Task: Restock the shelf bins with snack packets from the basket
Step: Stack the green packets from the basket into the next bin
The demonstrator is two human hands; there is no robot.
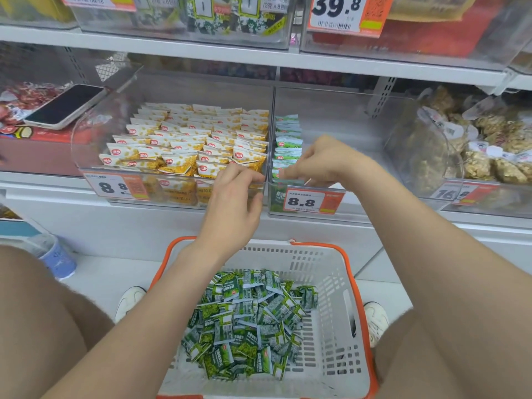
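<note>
A white basket with an orange rim (331, 272) sits on the floor between my knees, holding a heap of green snack packets (247, 321). Above it, a clear bin (331, 116) holds one upright row of green packets (288, 145) along its left wall. My right hand (322, 162) reaches into the front of this bin, its fingertips pinched on the frontmost green packet. My left hand (236, 197) rests at the front rim of the neighbouring clear bin (95, 133), which is full of yellow packets (195, 139). Its fingers are curled; I see nothing in them.
A phone (66, 106) lies on the left bin's corner. A bin of brown snacks (472, 145) stands to the right. Price tags (312, 201) hang on the bin fronts. Upper shelf bins (236, 21) overhang. A blue cup (57, 260) sits on the floor at left.
</note>
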